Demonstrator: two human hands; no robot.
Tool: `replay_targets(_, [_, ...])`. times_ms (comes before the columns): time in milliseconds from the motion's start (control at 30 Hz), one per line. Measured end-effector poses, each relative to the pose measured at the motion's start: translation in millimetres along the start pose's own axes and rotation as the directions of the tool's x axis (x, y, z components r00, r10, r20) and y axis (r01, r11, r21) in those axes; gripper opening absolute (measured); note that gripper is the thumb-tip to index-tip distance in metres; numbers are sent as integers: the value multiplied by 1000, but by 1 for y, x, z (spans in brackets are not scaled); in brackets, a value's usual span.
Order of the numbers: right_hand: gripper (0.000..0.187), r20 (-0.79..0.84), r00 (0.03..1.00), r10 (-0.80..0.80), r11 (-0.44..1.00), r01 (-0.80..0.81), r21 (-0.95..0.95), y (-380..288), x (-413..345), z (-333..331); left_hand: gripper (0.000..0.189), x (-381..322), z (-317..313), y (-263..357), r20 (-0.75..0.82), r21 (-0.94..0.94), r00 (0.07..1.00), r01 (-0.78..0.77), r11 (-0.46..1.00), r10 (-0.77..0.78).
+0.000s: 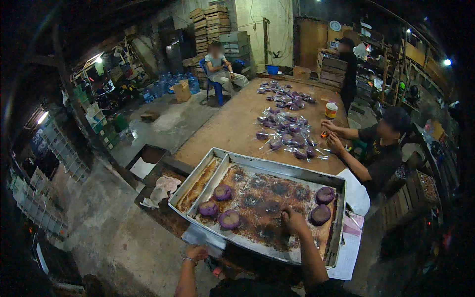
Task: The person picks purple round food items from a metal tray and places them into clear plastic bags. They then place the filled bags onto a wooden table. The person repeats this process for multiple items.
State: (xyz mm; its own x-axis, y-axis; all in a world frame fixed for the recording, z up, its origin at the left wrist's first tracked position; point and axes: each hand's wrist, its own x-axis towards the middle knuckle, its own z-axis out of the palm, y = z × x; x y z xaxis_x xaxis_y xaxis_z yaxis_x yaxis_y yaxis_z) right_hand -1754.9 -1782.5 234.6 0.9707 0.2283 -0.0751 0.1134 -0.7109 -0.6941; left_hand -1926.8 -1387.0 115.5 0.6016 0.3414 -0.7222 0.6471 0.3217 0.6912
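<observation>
A large metal baking tray (340,226) with a raised divider lies before me, its bottom browned and scorched. Three round purple buns (229,219) sit towards its left part, and two more purple buns (320,215) stand by the right wall. My right hand (293,219) is over the tray floor, left of those two, with fingers curled; whatever may be inside them is hidden. Below the tray's left front corner is my left hand (196,253), fingers bent, close beside clear plastic bags (204,237). Whether it grips the plastic is not plain.
Beyond the tray, a long table (215,130) bears many plastic-wrapped purple buns (285,130) and a tub (330,110). A co-worker (382,144) handles a small orange item at the right edge. Papers (343,256) and a crumpled cloth (165,189) flank the tray. One person (219,67) sits; another (347,74) stands.
</observation>
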Motion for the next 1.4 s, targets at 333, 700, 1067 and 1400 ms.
replay_targets(333, [50,-212,967,142,990,-142,17,-39,-63,14,17,0,-12,9,273,-97,954,-99,990,122])
replay_targets(700, [53,119,991,-63,985,81,-154,-123,-48,63,15,29,-62,-48,195,-353,981,86,932,-16])
replay_targets(1067, [48,302,907,-293,817,73,572,-159,-133,96,5,-32,-1,-64,-9,-231,897,-431,872,441])
replay_targets(1400, [64,345,766,-543,728,225,648,-92,-127,97,29,-132,65,-30,253,-485,895,-211,849,368])
